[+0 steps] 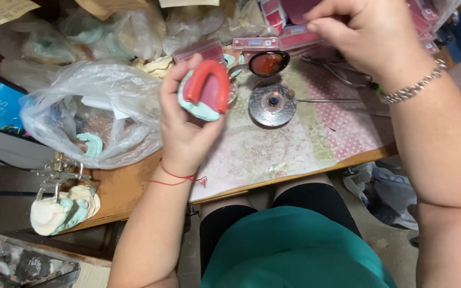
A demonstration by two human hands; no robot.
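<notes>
We see the wooden table spread with a patterned cloth, a clear plastic bag just left of our left hand. That hand grips a pale green dental cast topped by a red horseshoe-shaped wax rim, raised above the table. Our right hand, fingers pinched together, hovers at pink wax sheets; whether it holds one, we cannot tell.
</notes>
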